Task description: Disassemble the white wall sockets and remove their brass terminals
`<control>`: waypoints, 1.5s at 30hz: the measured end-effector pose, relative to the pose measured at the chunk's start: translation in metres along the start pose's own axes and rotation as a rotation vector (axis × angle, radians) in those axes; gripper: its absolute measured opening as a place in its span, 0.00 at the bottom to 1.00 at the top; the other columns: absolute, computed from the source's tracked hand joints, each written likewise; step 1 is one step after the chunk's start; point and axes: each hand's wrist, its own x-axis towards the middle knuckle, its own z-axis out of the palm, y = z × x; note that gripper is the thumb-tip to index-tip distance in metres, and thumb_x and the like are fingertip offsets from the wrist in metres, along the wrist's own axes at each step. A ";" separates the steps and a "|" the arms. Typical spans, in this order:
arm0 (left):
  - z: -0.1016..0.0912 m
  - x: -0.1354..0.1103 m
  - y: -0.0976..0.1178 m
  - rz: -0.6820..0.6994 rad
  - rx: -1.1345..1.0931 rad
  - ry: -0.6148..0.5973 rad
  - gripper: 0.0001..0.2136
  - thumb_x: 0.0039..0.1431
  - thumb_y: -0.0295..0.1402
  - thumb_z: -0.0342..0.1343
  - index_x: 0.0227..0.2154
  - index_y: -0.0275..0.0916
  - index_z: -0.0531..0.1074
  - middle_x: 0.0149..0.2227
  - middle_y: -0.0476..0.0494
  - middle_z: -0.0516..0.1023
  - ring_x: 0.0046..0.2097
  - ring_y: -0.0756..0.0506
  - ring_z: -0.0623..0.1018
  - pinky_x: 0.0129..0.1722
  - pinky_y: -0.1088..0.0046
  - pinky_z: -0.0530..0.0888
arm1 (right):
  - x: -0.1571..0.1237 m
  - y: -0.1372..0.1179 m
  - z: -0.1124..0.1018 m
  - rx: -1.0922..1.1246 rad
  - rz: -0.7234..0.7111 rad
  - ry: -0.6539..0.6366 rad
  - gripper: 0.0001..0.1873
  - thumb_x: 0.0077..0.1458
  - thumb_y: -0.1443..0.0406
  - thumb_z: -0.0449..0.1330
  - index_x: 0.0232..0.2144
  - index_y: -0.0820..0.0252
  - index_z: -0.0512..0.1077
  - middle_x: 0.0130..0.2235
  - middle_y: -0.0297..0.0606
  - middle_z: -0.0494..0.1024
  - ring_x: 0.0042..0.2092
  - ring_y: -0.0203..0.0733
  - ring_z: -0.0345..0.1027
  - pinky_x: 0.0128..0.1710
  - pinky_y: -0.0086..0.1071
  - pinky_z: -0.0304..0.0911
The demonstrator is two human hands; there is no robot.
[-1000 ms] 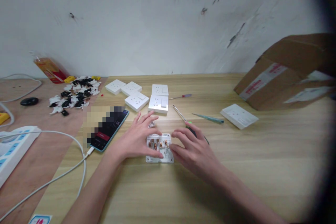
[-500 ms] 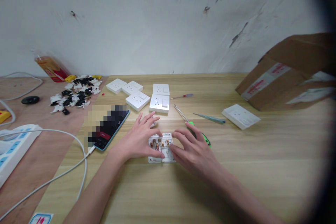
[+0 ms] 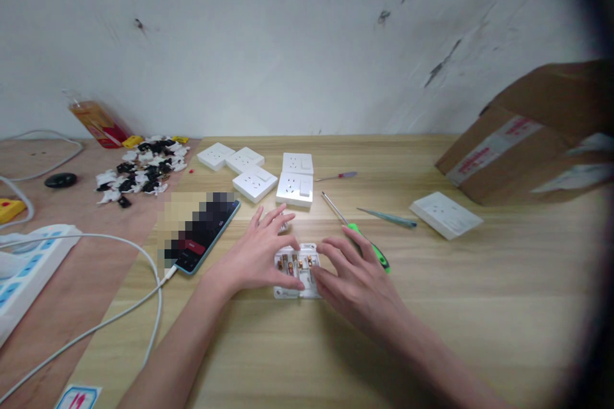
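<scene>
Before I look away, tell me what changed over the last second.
The view swung slightly left; more of the green screwdriver shows past the right hand. Nothing was visibly grasped or released. The left hand and right hand stay at the open white housing.

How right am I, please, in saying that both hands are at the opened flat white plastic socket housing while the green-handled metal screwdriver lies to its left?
The side is wrong: in the head view, the green-handled metal screwdriver lies right of the socket housing. The left hand and right hand are indeed there.
</scene>
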 end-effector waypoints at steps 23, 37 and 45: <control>-0.002 0.000 0.002 -0.019 0.012 -0.033 0.21 0.45 0.51 0.65 0.39 0.46 0.75 0.64 0.40 0.60 0.68 0.34 0.50 0.64 0.41 0.46 | 0.003 -0.001 -0.006 0.036 0.096 -0.053 0.05 0.53 0.68 0.59 0.27 0.56 0.73 0.38 0.40 0.76 0.45 0.46 0.67 0.59 0.50 0.50; -0.003 0.002 0.001 -0.055 -0.015 -0.087 0.24 0.45 0.55 0.63 0.40 0.46 0.75 0.64 0.39 0.59 0.69 0.35 0.48 0.65 0.46 0.42 | 0.001 0.003 0.002 0.148 0.112 -0.033 0.05 0.56 0.65 0.59 0.30 0.55 0.74 0.36 0.38 0.76 0.44 0.44 0.67 0.59 0.52 0.49; -0.004 0.001 0.003 -0.054 -0.003 -0.090 0.23 0.45 0.55 0.63 0.40 0.45 0.75 0.64 0.39 0.59 0.69 0.35 0.48 0.65 0.45 0.43 | 0.004 0.004 0.005 0.072 0.015 -0.022 0.07 0.57 0.69 0.57 0.28 0.58 0.73 0.35 0.37 0.75 0.43 0.44 0.66 0.59 0.51 0.51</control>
